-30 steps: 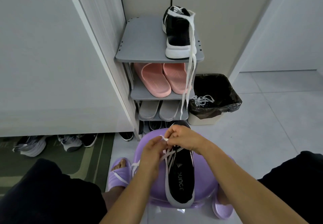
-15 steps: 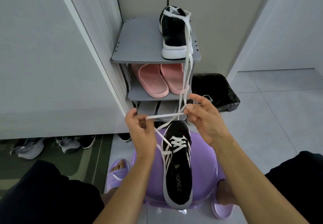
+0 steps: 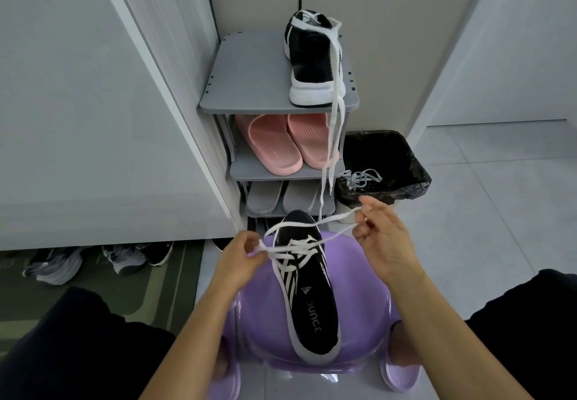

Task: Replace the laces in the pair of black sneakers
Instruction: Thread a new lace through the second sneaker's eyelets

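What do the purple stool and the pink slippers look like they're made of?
The purple stool looks like glossy moulded plastic: it shows bright reflections along its edge. The pink slippers seem soft matte foam or rubber, with ribbed footbeds and no shine; which one I cannot tell.

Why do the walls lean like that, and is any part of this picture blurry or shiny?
In the head view the wide-angle lens bends straight lines, so the white cabinet edge slants. Same view: light is soft and even, with glare on the glossy purple stool. The white lace and the black sneaker on the stool look sharp; the shoes under the cabinet look smeared.
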Demonstrator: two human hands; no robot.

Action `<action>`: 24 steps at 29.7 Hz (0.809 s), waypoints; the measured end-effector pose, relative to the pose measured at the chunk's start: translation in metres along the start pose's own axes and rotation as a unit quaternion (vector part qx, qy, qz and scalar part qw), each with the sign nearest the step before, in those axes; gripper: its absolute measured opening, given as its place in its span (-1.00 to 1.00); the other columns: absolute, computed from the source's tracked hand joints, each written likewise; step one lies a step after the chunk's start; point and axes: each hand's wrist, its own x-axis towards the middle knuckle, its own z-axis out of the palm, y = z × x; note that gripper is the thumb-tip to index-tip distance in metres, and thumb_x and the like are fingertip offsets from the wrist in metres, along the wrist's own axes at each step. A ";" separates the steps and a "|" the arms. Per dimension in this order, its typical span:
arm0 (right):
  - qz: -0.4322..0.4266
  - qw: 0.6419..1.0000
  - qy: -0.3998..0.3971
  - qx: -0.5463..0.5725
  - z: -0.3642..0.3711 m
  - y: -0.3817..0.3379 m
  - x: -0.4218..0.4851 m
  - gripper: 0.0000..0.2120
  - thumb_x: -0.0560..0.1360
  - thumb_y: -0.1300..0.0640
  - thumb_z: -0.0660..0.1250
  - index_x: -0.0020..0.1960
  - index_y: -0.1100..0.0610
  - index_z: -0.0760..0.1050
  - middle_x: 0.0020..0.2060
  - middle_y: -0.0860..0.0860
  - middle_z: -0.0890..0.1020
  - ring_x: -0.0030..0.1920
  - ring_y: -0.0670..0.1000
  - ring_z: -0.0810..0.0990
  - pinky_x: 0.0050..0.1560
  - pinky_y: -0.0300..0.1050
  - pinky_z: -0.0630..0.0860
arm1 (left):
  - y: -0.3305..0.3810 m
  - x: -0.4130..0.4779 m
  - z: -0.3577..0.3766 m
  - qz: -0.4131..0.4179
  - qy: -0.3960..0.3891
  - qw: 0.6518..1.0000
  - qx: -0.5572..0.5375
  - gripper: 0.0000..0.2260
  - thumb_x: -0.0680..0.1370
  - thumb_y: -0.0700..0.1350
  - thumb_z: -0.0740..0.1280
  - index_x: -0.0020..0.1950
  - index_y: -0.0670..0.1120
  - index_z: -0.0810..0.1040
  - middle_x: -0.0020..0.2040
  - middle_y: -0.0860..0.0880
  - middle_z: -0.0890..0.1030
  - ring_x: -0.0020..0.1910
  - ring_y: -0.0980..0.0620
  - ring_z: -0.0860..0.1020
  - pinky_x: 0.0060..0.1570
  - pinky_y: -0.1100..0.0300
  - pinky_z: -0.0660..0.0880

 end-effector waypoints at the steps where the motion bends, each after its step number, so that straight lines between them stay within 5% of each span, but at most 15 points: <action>1: -0.004 0.999 -0.032 -0.028 0.007 0.001 -0.003 -0.83 0.56 0.35 0.13 -0.02 0.17 0.46 -0.47 -0.01 0.54 -0.48 -0.12 0.40 -0.39 -0.33 0.40 | 0.008 -0.003 0.000 0.034 -0.036 0.998 0.033 -0.68 0.49 -0.20 0.37 0.23 -0.08 0.45 0.15 0.02 0.51 0.16 0.07 0.47 0.07 0.31 0.35; 3: 0.001 0.992 -0.094 -0.082 0.025 0.006 -0.007 -0.83 0.56 0.36 0.12 0.00 0.18 0.45 -0.44 0.00 0.57 -0.45 -0.11 0.43 -0.35 -0.31 0.42 | 0.035 -0.012 0.008 0.114 -0.066 0.991 0.002 -0.69 0.50 -0.15 0.37 0.24 -0.06 0.47 0.11 0.11 0.53 0.15 0.20 0.49 0.12 0.36 0.35; 5: 0.011 0.985 -0.136 -0.110 0.040 0.009 -0.011 -0.83 0.57 0.35 0.11 0.03 0.18 0.44 -0.40 0.00 0.60 -0.44 -0.11 0.43 -0.38 -0.31 0.40 | 0.066 -0.020 0.018 0.121 -0.111 0.979 -0.120 -0.83 0.56 -0.13 0.29 0.14 -0.08 0.50 -0.08 0.15 0.58 -0.07 0.33 0.56 -0.05 0.49 0.41; 10: -0.006 0.988 -0.106 -0.112 0.038 0.006 -0.007 -0.80 0.57 0.37 0.09 0.05 0.17 0.43 -0.37 0.00 0.59 -0.51 -0.13 0.27 -0.52 -0.32 0.19 | 0.078 -0.015 0.027 0.043 -0.167 0.964 -0.205 -0.77 0.60 -0.05 0.22 -0.20 -0.11 0.51 -0.46 0.07 0.38 -0.46 0.11 0.28 -0.38 0.28 0.27; 15: 0.027 0.998 -0.005 0.063 0.013 -0.009 0.003 -0.82 0.55 0.35 0.09 -0.05 0.14 0.41 -0.46 -0.04 0.53 -0.59 -0.15 0.30 -0.61 -0.37 0.18 | 0.034 0.004 -0.011 -0.057 -0.049 0.961 -0.265 -0.78 0.55 -0.11 0.28 -0.30 -0.07 0.49 -0.45 0.06 0.42 -0.44 0.10 0.29 -0.36 0.25 0.26; 19: 0.026 0.998 0.023 0.042 -0.004 -0.016 0.008 -0.86 0.54 0.32 0.13 -0.06 0.14 0.42 -0.48 -0.03 0.51 -0.57 -0.14 0.32 -0.58 -0.36 0.19 | -0.005 0.012 -0.061 -0.101 0.098 0.953 -0.267 -0.78 0.55 -0.19 0.28 -0.31 -0.13 0.47 -0.48 0.03 0.40 -0.41 0.04 0.31 -0.33 0.23 0.27; 22: 0.014 1.000 0.000 -0.018 -0.001 -0.009 0.006 -0.86 0.56 0.33 0.13 -0.02 0.14 0.41 -0.50 -0.03 0.51 -0.54 -0.14 0.34 -0.56 -0.35 0.24 | -0.009 0.014 -0.068 -0.111 0.089 0.982 -0.127 -0.85 0.55 -0.20 0.28 -0.23 -0.14 0.49 -0.32 -0.08 0.49 -0.30 -0.04 0.42 -0.27 0.19 0.33; 24: 0.004 0.996 -0.035 -0.077 0.009 -0.001 0.000 -0.88 0.56 0.33 0.16 0.01 0.15 0.40 -0.52 -0.04 0.49 -0.52 -0.15 0.34 -0.54 -0.36 0.27 | -0.007 0.012 -0.061 -0.054 0.069 0.992 0.092 -0.95 0.54 -0.15 0.31 -0.07 -0.10 0.55 -0.04 -0.10 0.56 -0.09 -0.08 0.51 -0.09 0.12 0.41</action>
